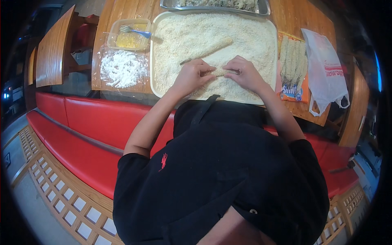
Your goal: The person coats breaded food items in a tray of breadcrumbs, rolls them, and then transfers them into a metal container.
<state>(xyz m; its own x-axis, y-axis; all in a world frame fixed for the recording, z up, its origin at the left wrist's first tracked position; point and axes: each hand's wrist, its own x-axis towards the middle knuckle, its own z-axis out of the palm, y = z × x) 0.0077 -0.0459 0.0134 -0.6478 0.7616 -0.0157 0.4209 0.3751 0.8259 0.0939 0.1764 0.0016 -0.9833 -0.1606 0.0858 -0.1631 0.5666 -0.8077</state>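
Note:
A large cream tray (pixel 154 61) of pale breadcrumbs (pixel 190 33) lies before me. Low over the crumbs, my left hand (pixel 196 75) and my right hand (pixel 243 73) grip opposite ends of a short crumb-coated piece of food (pixel 220 72), whose ends their fingers hide. Behind them, a long breaded piece (pixel 214 49) with a dark tip rests on the crumbs. White flour (pixel 122 69) is spread on plastic at the left. Beyond it, a plastic container (pixel 111 35) holds yellow liquid, with a fork (pixel 134 31) across it.
Several breaded pieces (pixel 292 59) lie on an orange package (pixel 303 88) at the right, beside a white plastic bag (pixel 329 67). A metal tray (pixel 214 7) of breaded food stands at the table's far side. A red bench (pixel 107 113) runs behind me.

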